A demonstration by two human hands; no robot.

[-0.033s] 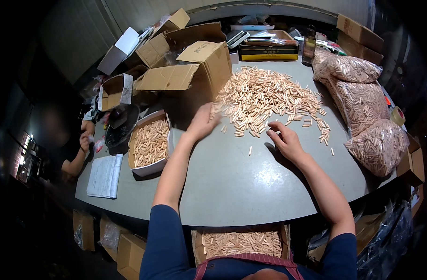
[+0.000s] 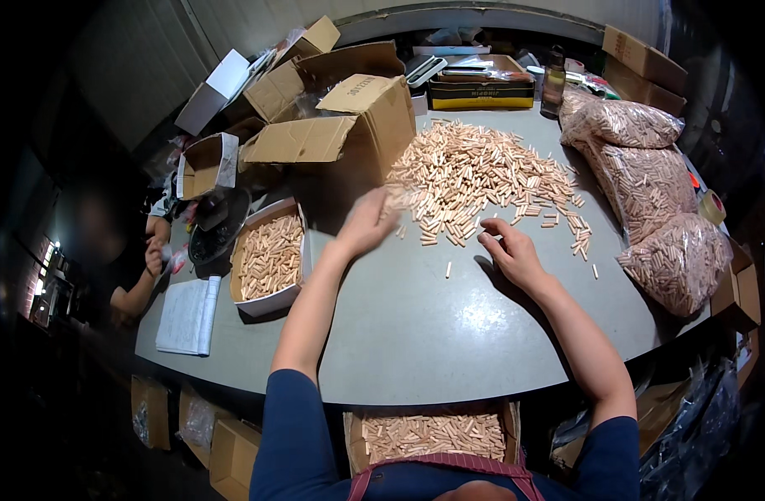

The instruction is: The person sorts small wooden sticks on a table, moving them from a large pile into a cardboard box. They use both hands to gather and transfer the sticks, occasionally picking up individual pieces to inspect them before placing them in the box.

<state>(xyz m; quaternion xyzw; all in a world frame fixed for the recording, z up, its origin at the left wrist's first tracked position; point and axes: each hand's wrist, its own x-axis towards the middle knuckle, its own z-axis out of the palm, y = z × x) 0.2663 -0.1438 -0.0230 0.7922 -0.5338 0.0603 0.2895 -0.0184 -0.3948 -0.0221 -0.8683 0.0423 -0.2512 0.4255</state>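
Note:
A wide heap of small wooden dowels (image 2: 474,175) lies across the middle of the grey table. My left hand (image 2: 368,224) is at the heap's left edge, its fingers smeared by motion among the dowels, so I cannot make out whether it grips any. Near the front of the heap rests my right hand (image 2: 514,255), thumb and forefinger apart, with no dowel visible between them. One loose dowel (image 2: 448,270) lies on the table between the hands. To the left, a white cardboard box (image 2: 270,305) is filled with more dowels.
Clear bags of dowels (image 2: 641,179) line the right side. An open cardboard carton (image 2: 387,125) stands behind my left hand. Another box of dowels (image 2: 433,438) sits below the table's front edge. A notebook (image 2: 186,317) lies at left, near another person's hand (image 2: 154,257).
My left hand has shifted very slightly to the right at the edge of the heap. The right hand stays where it was.

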